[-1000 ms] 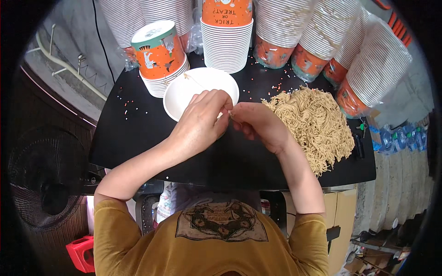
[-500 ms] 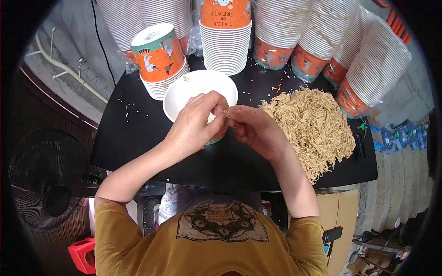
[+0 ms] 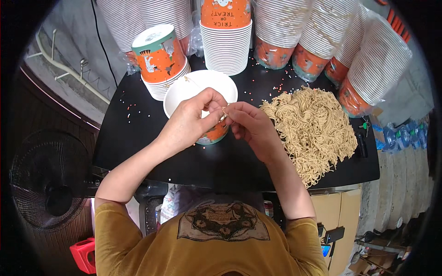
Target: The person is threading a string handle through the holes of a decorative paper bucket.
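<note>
An orange paper bucket [image 3: 216,134] with a white inside and a green base stands in front of me, its mouth tipped away. At its near rim, my left hand [image 3: 189,120] and my right hand [image 3: 252,126] meet, fingertips pinched on a thin tan cord [image 3: 224,111]. The exact shape of the cord there is too small to make out. Another bit of cord shows at the bucket's far rim. My left palm covers part of the bucket's left side. Right of my right hand lies a big loose heap of tan cords [image 3: 317,131].
Upside-down nested buckets [image 3: 159,60] stand at left, beside a tall central stack [image 3: 225,50]. Plastic-wrapped stacks [image 3: 375,69] line the back right. Tiny pale and red beads [image 3: 280,87] dot the black table [image 3: 133,152]. Keys [image 3: 365,125] lie at right; a fan [image 3: 57,198] stands left.
My right hand has drawn slightly down and its fingers have shifted on the cord. More of the bucket's orange side shows between my hands now.
</note>
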Motion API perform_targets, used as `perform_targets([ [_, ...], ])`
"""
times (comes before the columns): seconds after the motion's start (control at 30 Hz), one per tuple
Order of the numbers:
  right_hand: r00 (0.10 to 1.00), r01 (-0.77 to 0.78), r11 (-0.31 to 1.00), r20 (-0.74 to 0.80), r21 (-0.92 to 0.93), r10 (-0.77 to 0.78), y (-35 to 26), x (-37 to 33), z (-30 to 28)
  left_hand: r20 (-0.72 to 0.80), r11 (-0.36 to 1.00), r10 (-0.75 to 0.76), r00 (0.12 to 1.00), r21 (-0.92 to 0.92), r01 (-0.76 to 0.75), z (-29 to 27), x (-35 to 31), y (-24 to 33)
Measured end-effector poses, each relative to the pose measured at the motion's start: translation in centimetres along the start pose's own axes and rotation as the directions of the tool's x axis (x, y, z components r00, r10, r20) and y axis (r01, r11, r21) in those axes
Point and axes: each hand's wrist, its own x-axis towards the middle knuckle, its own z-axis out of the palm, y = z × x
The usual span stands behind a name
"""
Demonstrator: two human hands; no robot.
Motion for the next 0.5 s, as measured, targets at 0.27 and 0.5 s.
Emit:
perform_targets([
  [0.27,1.000,0.012,1.000,-0.011,0.011,-0.011,0.0,0.1,-0.1,0.090,0.984,-0.141,0.986,-0.093,0.149,-0.5,0.2,-0.6],
  [0.5,0.994,0.083,0.995,-0.060,-0.056,-0.086,0.5,0.3,0.2,0.080,0.987,-0.084,0.993,-0.128,0.094,-0.9,0.7,-1.9],
])
